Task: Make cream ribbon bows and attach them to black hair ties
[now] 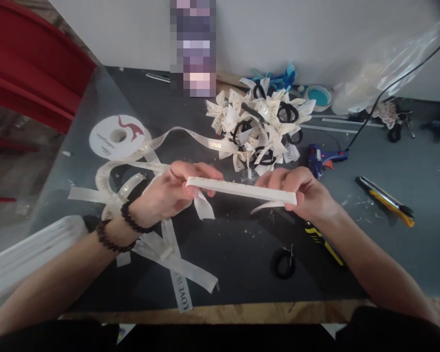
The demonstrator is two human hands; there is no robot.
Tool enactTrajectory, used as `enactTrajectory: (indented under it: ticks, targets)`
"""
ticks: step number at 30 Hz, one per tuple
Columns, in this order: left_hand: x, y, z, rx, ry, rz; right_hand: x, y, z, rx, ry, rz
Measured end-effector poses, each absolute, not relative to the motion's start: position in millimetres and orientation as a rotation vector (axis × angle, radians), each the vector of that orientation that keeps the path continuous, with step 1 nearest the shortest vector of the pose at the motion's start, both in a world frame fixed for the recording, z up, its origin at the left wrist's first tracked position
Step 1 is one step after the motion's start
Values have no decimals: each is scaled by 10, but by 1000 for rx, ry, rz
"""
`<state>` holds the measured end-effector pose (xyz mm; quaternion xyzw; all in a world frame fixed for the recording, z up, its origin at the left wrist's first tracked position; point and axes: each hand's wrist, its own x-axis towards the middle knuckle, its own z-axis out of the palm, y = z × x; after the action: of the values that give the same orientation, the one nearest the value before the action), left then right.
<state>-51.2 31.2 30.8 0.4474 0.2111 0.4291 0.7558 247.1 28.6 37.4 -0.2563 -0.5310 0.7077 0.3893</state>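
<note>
A white ribbon strip [242,189] is stretched between my two hands above the dark table, folded lengthwise, with loose ends hanging near each hand. My left hand [172,190] pinches its left end; two dark beaded bracelets circle that wrist. At the right end, my right hand [302,193] grips the ribbon between thumb and fingers. Below the strip, a black hair tie [284,264] lies on the table. Printed ribbon [183,269] is strewn under and around my left hand, beside a white spool [118,137].
Behind my hands is a pile of white bows with black hair ties [256,124]. To the right are a blue glue gun [317,159] with a cable, a yellow-black cutter [385,199] and a yellow-handled tool [326,244]. A white box [36,249] stands at the left.
</note>
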Motion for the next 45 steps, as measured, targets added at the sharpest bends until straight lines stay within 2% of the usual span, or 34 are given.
enactTrajectory:
  ticks: [6,10,14,19,24,28,37,42,45]
  targets:
    - [-442,170,267,887,624,946,2179,9,253,-726,-911,1885]
    - [-458,123,224,868,791,904,2103,-88,174,-669,-850,1944]
    - [-444,86,221,855,685,833,2125,-44,152,-520,-909,1945]
    - [-494,144,220,829,399,963,2216,52,124,-626,-1109,1891]
    - [-583,245,184,820,367,1052,2300,173,164,-719,-1352,2085]
    - [-606,299,146,853,482,1064,2313,244,211,-955,-1348,2239]
    - [-646,326,159,835,505,1036,2313,206,352,-1273,-1345,2153]
    - [-646,307,191,912,570,985,2348,227,404,-1290,-1458,2133]
    - [-609,303,231,932,455,946,2379,261,424,-1228,-1567,2152]
